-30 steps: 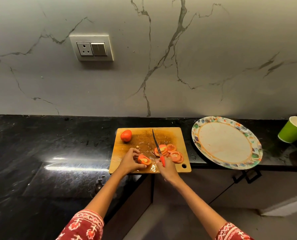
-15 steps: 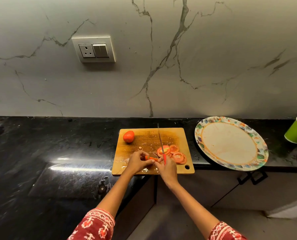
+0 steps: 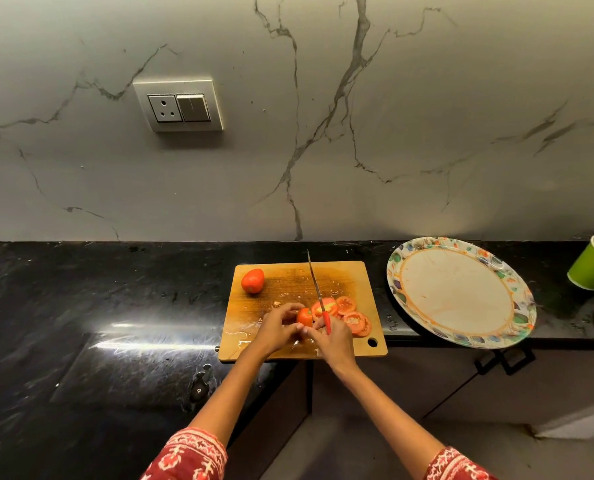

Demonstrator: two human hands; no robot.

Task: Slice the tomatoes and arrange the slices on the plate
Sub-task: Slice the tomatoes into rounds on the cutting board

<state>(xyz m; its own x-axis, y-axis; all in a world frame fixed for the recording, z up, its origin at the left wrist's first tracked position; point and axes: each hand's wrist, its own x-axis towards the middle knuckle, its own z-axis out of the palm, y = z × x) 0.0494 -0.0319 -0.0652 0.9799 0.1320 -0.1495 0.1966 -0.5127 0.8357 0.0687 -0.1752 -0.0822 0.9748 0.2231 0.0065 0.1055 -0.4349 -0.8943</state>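
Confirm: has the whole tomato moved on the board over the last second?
No. The whole tomato lies in the same far-left corner of the cutting board as before; only the camera view shifted.

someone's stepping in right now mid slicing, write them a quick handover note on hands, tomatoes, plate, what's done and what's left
Left hand: grips the partly cut red tomato piece on the wooden cutting board.
Right hand: holds the red-handled knife, blade pointing away, set against the cut face of that piece.
Cut tomato slices: heaped on the board just right of the blade.
Whole red tomato: untouched at the board's far left corner.
Round patterned paper plate: right of the board, no slices on it.
Done: most of one tomato sliced.
Left: finish this piece, slice the whole tomato, arrange all slices on the plate.
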